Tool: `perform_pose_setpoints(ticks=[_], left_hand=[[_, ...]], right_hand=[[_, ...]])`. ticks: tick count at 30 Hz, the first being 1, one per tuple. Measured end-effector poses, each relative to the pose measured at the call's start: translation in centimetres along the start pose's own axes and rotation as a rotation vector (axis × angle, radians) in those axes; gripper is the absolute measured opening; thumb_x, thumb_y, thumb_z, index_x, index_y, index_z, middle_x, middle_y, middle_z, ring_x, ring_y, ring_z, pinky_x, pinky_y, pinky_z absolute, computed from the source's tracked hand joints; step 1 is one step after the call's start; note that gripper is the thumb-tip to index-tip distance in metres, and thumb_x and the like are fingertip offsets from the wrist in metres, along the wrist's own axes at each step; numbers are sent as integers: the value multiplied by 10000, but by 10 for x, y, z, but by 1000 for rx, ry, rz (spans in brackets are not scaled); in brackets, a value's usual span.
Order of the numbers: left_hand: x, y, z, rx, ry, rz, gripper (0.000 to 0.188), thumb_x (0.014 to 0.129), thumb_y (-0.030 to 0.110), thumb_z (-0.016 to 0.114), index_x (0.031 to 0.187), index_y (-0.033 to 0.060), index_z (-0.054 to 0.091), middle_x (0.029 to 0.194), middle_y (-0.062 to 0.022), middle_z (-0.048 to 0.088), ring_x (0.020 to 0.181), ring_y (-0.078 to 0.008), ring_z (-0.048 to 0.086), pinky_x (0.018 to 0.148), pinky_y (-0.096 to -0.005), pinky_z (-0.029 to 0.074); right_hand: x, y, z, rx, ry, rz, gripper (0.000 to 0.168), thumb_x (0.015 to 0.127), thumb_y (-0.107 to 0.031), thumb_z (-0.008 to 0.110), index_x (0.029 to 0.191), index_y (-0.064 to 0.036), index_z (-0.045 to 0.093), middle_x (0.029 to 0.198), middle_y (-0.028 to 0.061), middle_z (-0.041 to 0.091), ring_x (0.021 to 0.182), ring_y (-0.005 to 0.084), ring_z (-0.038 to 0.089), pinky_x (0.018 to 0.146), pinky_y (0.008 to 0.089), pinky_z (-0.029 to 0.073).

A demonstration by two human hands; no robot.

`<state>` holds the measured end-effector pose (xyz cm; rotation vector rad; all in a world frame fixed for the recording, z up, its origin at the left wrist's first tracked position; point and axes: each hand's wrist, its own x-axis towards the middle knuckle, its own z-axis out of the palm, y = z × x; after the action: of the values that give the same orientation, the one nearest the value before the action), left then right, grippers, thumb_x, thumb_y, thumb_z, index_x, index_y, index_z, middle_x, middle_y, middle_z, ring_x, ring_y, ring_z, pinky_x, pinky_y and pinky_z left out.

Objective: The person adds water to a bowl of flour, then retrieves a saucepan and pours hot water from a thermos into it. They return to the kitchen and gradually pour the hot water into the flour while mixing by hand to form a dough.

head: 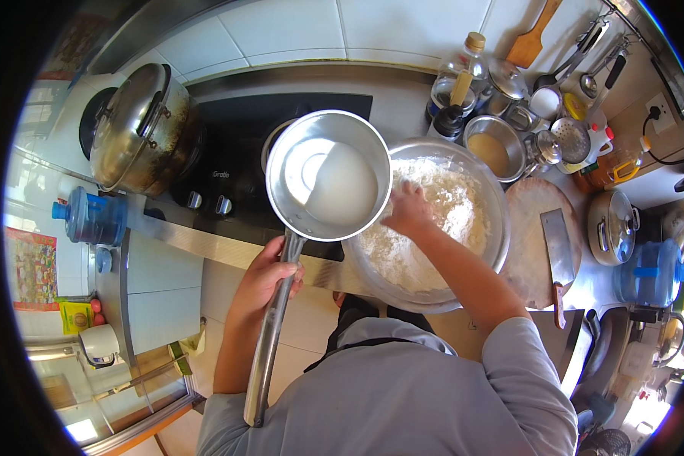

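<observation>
My left hand (275, 273) grips the long metal handle of a deep ladle-like saucepan (329, 121), held up beside the bowl's left rim. A whitish, cloudy liquid (346, 185) pools in the pan's right side. To the right, a wide metal bowl (499, 228) holds a mound of white flour (459, 214). My right hand (408, 211) is in the bowl at the flour's left part, fingers spread and partly blurred. Some fingertips look dusted with flour; whether they pinch anything is hidden. The pan covers part of the bowl's left edge.
A black gas hob (233, 142) carries a large lidded pot (142, 131) on the left. Right of the bowl, a cleaver (557, 245) lies on a round wooden board (527, 251), its handle overhanging the counter edge. Behind stand a small pot of tan liquid (495, 149) and a bottle (461, 68).
</observation>
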<state>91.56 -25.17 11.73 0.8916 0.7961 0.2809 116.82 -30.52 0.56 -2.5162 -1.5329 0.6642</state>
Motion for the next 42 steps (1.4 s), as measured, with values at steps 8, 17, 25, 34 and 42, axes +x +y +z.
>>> perform_pose_setpoints(ticks=[8, 17, 25, 34, 42], left_hand=[[-7, 4, -8, 12, 3, -1, 401, 724, 73, 476, 1106, 29, 364, 657, -68, 469, 497, -121, 457, 459, -211, 377], [-3, 4, -8, 13, -19, -6, 402, 724, 64, 475, 1107, 25, 361, 665, -67, 473, 509, -121, 462, 465, -215, 383], [-1, 4, -4, 30, -44, -29, 381, 727, 59, 467, 1094, 25, 371, 669, -62, 479, 539, -119, 475, 474, -214, 389], [0, 3, -3, 15, -73, -37, 369, 730, 58, 467, 1085, 28, 373, 667, -59, 477, 527, -116, 469, 469, -210, 380], [4, -2, -1, 74, -24, -48, 452, 696, 65, 445, 1133, 15, 343, 641, -96, 455, 478, -150, 446, 456, -240, 374]], right_hand=[[8, 40, -1, -171, -182, -24, 470, 724, -252, 573, 1165, -149, 448, 1212, 170, 347, 1106, 329, 398, 815, 417, 461], [-16, 7, 9, -249, -318, -254, 504, 680, -285, 639, 1146, -184, 473, 1231, 113, 339, 1132, 352, 348, 848, 457, 429], [-7, 9, 1, -176, -78, -41, 449, 726, -280, 593, 1148, -196, 463, 1275, 109, 310, 1164, 366, 308, 847, 507, 405], [-38, 44, -17, -414, -177, -156, 424, 664, -237, 646, 1073, -225, 536, 1190, 67, 383, 1067, 291, 399, 874, 474, 366], [-79, 31, -3, -425, -391, -471, 428, 707, -193, 589, 1122, -233, 494, 1237, 82, 369, 1141, 294, 362, 856, 465, 370]])
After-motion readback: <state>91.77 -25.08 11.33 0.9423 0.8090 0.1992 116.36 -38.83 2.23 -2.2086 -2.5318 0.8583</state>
